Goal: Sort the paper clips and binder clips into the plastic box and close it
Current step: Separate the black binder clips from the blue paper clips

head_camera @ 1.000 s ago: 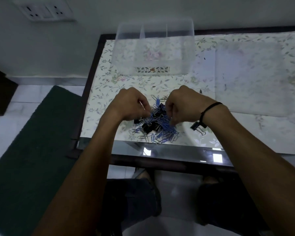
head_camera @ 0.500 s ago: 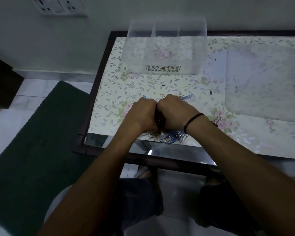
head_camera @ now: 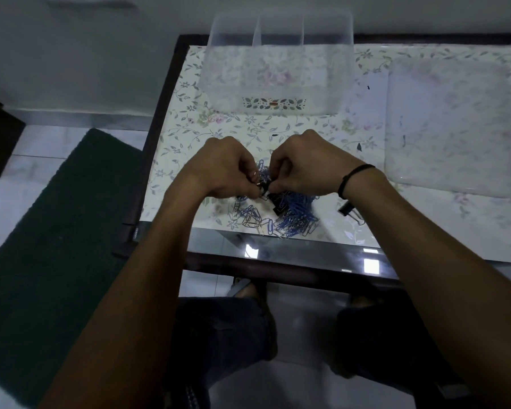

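Fingers of the left hand (head_camera: pixel 224 169) and the right hand (head_camera: pixel 303 165) curl inward at the centre of the frame, pinching a small dark binder clip (head_camera: pixel 264 185) between them above the pile of paper clips (head_camera: pixel 292 218). Another binder clip (head_camera: pixel 350 212) lies alone right of the pile. At upper centre the plastic box (head_camera: pixel 278 63) stands open, its lid (head_camera: pixel 455 125) flat at the right.

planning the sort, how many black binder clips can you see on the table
3 visible: one pinched between the left hand and right hand, one in the paper clip pile, one alone under the right wrist. More may be hidden beneath.
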Available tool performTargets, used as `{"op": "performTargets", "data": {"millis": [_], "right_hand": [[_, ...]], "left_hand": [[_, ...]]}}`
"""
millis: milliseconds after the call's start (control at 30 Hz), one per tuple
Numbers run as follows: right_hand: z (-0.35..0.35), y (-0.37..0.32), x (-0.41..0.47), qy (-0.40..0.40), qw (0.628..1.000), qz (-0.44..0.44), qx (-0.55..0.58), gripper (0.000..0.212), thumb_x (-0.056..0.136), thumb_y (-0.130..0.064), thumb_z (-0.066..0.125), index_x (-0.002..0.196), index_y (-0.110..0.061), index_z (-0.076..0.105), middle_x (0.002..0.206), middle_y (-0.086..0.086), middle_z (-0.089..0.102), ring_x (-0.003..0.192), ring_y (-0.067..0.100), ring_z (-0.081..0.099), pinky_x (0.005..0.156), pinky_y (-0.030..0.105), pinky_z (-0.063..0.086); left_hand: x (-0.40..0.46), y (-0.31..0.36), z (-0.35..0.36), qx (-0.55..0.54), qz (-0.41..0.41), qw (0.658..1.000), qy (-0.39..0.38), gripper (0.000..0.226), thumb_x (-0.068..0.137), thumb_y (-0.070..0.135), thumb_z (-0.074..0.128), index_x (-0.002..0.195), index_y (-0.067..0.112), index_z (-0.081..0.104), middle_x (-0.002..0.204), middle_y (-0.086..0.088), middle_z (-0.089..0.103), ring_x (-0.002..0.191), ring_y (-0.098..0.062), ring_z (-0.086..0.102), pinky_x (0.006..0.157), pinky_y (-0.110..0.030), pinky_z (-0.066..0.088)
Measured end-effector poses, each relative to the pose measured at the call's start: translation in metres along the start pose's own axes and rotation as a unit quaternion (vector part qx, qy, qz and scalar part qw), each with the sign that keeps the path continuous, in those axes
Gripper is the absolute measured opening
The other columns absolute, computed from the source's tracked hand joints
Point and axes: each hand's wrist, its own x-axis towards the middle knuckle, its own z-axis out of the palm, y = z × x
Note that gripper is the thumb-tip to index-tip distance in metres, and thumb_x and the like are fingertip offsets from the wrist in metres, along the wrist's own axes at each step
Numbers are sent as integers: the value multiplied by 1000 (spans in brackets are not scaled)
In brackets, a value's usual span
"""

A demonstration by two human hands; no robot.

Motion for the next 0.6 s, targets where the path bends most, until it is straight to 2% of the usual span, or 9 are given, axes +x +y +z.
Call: {"op": "performTargets", "data": {"millis": [67,100,167,267,367,467,533,600], "right_hand": [[-6,5,0,3,1000,13,10,21,81,-34,78,92,-16,76,82,-2,75,78,11,69,65,17,50],[-8,8,-1,3,1000,17,6,21,87,-35,72,92,-15,75,83,-1,74,79,13,68,65,20,50],[-12,11,-4,6,1000,20,-11,29,97,-35,56,92,-11,71,83,3,72,80,21,67,73,34,54],[-19,16,-11,26,999,40,4,35,102,-34,43,93,-6,62,88,11,70,84,30,66,80,45,53],[-33,25,-23,63,993,80,55,34,99,-34,48,92,-2,57,89,12,72,86,26,71,82,44,54],[-46,38,-45,39,988,124,88,30,94,-29,60,85,-1,55,79,8,75,75,9,75,74,38,55],[-49,51,-58,-11,986,158,54,24,89,-29,65,79,-8,56,73,2,76,72,10,75,76,37,58],[-50,63,-70,-60,976,208,38,18,85,-29,69,79,-15,59,71,-1,77,69,12,75,74,34,59]], "left_hand": [[0,-2,-5,-31,-6,999,17,19,65,24,88,82,23,80,75,8,75,71,-5,69,54,-12,42],[0,-3,-6,-44,-10,999,26,17,66,23,88,81,23,80,76,8,76,70,-4,68,51,-8,41],[2,-2,-7,-62,-10,997,40,14,68,21,86,81,22,81,77,8,76,67,-2,66,47,-3,38],[5,8,-5,-108,0,993,52,12,71,28,85,79,21,80,76,7,77,73,-4,70,62,-14,51],[12,24,4,-207,2,978,14,17,76,32,84,80,16,79,76,1,78,75,-14,76,81,-35,62],[21,44,21,-243,11,970,-27,21,76,32,83,81,12,79,81,-7,78,80,-23,77,86,-47,61],[23,58,36,-227,19,973,-46,22,75,32,84,80,11,78,79,-6,78,79,-21,76,83,-41,62],[22,73,49,-178,41,982,-51,23,75,35,84,80,13,79,75,2,77,74,-12,73,72,-28,59]]}}
